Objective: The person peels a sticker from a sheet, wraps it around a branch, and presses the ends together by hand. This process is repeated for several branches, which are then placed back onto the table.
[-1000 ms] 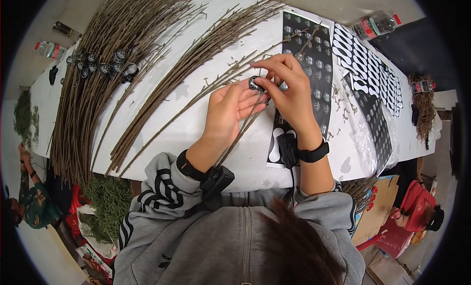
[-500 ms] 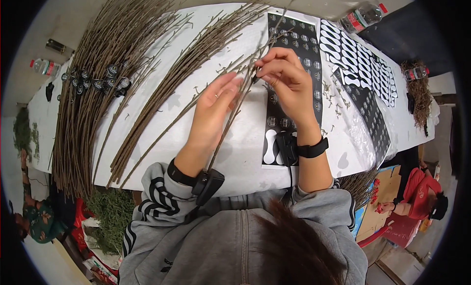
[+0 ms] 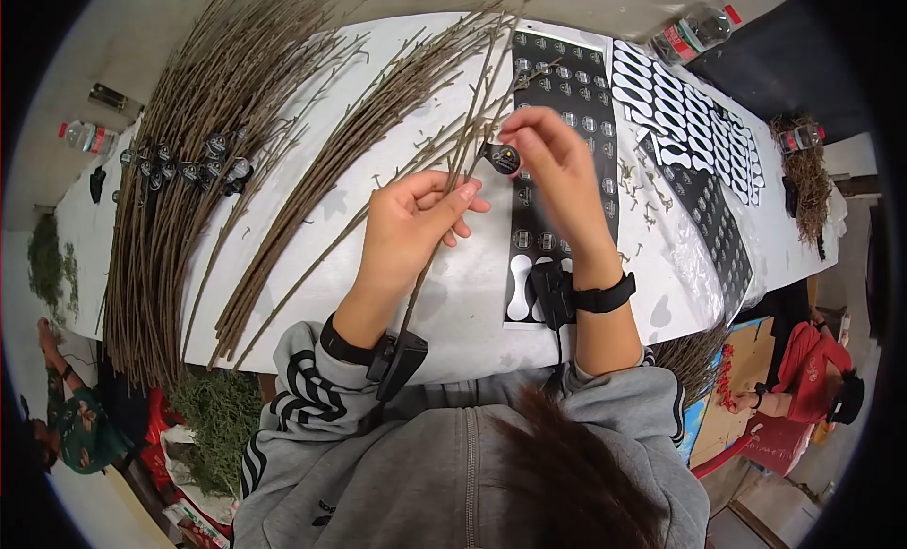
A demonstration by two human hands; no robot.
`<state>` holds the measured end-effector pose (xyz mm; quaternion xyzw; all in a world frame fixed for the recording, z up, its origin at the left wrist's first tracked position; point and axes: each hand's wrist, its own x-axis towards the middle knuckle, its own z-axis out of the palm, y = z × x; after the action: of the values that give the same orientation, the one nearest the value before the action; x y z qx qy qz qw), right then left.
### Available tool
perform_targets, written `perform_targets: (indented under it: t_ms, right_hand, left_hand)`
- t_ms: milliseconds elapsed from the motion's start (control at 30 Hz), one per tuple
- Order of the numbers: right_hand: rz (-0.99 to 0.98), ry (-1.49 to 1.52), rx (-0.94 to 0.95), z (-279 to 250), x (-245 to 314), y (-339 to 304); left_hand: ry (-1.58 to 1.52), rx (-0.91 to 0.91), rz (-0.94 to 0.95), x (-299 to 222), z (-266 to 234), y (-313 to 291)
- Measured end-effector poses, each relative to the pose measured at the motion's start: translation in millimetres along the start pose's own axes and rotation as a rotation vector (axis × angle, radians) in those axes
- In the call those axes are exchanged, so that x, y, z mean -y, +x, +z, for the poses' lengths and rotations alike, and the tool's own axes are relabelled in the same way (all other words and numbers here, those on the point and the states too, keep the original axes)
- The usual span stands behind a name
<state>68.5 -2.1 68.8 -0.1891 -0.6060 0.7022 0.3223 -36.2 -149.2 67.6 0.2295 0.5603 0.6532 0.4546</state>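
Observation:
My left hand (image 3: pixel 402 230) is closed round a thin brown twig (image 3: pixel 422 283), thumb and fingers pinching its middle; its lower end runs down past my left wrist. A round black label (image 3: pixel 504 159) with a gold and white print juts out from the twig, its narrow band wrapped round the stem. Beside it is my right hand (image 3: pixel 559 171), slightly smeared by motion. Its thumb and forefinger curl near the label's upper right edge, and part of a finger seems to lie behind the label. Whether they grip it is unclear.
A big bundle of twigs (image 3: pixel 142 265) with several black labels lies at left, beside a smaller unlabelled bundle (image 3: pixel 293 190). Black label sheets (image 3: pixel 565 91) and white cut-out backing sheets (image 3: pixel 652 95) lie at right, with plastic bottles (image 3: pixel 697 34) behind. Co-workers sit at both sides.
My left hand has closed on the twig. My right hand has shifted slightly down and right, and the black label now shows its round face at the twig.

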Motion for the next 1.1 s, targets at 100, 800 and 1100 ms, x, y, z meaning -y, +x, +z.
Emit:
perform_targets:
  t_ms: [100,800,1100]
  right_hand:
    - [0.155,-0.027,0.084,7,1,-5]
    - [0.15,-0.029,0.077,17,5,-9]
    - [0.145,0.077,0.107,18,2,-10]
  left_hand:
    - [0.039,-0.028,0.011,-2,4,-3]
    - [-0.063,-0.194,0.118,3,10,-9]
    - [-0.063,-0.169,0.131,2,15,-11]
